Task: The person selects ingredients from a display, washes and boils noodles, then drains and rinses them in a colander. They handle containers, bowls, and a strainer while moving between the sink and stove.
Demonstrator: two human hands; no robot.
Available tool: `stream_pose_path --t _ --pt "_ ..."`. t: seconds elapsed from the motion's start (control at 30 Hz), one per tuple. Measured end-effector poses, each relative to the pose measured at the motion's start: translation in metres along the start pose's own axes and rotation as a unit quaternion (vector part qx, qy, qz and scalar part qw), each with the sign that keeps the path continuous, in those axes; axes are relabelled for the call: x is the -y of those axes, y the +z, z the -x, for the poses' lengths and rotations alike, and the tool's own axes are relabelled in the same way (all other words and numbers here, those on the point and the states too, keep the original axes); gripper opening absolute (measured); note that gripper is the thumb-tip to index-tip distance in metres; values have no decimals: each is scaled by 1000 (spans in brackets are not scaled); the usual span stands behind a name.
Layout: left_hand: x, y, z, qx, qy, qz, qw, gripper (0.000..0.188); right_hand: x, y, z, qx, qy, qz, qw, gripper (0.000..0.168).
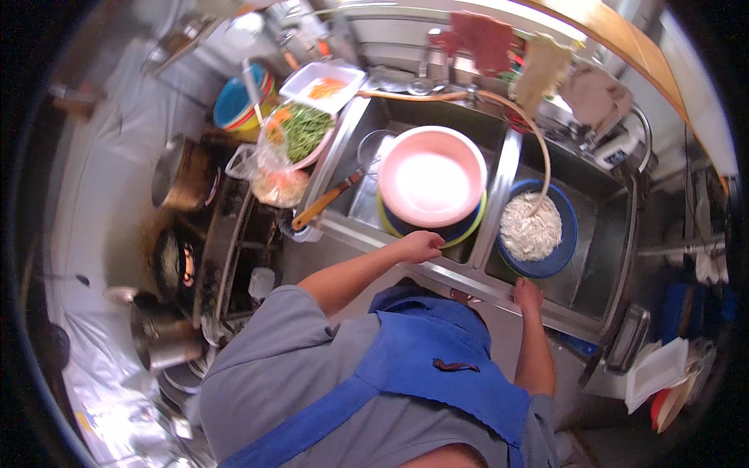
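Observation:
A pink basin [433,178] is in the left sink compartment, above a dark blue container [462,229] and a yellow-green rim [391,222]. Glare whitens its inside. My left hand [422,246], fingers curled, is at the sink's front edge beside these rims; whether it grips one is unclear. In the right compartment, a blue basin [569,231] holds pale shredded food [531,231]. A beige hose [545,149] runs from the back of the sink down into that food. My right hand [528,294] is at the basin's near side, by the sink's front rim, its grip hidden.
A wooden-handled strainer [333,198] leans over the sink's left wall. Further left are a bowl of cut greens [307,131], a white tray with orange shreds [323,88] and stacked colored bowls [237,105]. Cloths [481,41] hang behind. Pots [181,172] stand far left.

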State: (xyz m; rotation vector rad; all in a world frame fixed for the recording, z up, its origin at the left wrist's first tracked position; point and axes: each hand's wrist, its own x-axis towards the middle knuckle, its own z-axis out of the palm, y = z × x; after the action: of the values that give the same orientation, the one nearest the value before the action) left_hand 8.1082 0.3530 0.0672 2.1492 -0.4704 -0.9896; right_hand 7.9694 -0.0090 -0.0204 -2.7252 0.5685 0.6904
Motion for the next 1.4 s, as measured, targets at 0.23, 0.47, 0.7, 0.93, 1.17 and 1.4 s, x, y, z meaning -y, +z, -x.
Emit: stream_pose_path --t 0.23,0.47,0.7,0.93,1.17,1.4 --pt "167 -5 158 -159 -69 108 979 38 56 4 38 -43 -119 213 969 46" --pt "331 59 290 -304 -230 290 878 35 107 -5 30 107 -153 128 974 39" --pt "313 71 340 -401 -280 508 709 36 197 -12 -1 196 -256 240 916 51" --pt "290 -71 329 -566 -209 149 783 51 339 -32 58 234 -347 43 907 42" --pt "266 -311 288 -566 -158 -126 799 53 327 -19 52 195 -287 -1 938 44" --pt "378 -449 264 -510 -130 262 809 36 343 20 98 98 -104 -172 975 50"
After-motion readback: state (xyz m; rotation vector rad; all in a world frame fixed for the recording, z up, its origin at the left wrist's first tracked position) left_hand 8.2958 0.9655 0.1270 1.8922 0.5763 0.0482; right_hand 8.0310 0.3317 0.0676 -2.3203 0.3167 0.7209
